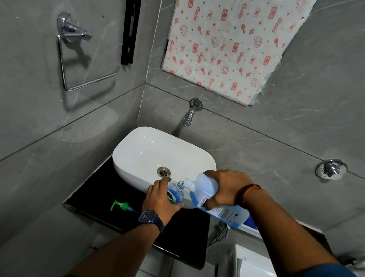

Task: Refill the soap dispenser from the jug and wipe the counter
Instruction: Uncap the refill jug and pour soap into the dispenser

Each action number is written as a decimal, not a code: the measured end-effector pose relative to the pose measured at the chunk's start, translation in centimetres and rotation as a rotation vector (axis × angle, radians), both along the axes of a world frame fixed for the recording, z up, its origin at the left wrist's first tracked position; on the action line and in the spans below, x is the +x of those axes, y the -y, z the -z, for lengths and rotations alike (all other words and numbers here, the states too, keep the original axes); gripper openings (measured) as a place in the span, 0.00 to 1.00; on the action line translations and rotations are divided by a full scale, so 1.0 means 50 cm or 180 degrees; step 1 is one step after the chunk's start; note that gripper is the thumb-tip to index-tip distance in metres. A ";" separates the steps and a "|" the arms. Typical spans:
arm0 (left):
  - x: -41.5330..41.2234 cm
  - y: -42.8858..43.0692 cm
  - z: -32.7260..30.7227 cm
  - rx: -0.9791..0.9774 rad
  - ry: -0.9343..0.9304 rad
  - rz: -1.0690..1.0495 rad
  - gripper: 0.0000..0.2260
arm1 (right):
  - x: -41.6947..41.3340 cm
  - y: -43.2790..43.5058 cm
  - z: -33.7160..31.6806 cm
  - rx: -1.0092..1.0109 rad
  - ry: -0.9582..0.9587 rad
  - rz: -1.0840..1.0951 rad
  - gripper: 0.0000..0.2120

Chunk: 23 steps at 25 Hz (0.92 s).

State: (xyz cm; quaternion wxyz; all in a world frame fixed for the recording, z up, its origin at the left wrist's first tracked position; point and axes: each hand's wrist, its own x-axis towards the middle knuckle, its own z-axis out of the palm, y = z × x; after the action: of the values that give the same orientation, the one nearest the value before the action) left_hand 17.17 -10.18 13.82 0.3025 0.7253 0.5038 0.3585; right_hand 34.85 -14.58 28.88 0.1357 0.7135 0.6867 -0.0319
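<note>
My left hand grips the small blue soap dispenser bottle at the front rim of the white basin. Its top is off and its neck is open. My right hand holds the clear jug of blue liquid, tipped to the left, with its white spout right at the dispenser's neck. The green pump head lies on its side on the black counter, left of my left wrist.
The white basin sits on the counter under a wall tap. A chrome towel ring hangs on the left wall. A valve knob is on the right wall. A white appliance stands lower right.
</note>
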 end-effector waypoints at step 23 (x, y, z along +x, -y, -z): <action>-0.160 -0.127 0.081 -0.0180 0.0466 -0.0977 0.35 | -0.033 -0.016 0.240 0.0866 -0.2779 0.1064 0.37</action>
State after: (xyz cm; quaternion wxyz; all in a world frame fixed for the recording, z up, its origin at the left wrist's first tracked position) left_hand 9.16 -3.83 9.78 0.3004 0.6030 0.5952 0.4381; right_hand 33.19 -13.79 16.90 -0.2666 0.7452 0.5534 -0.2595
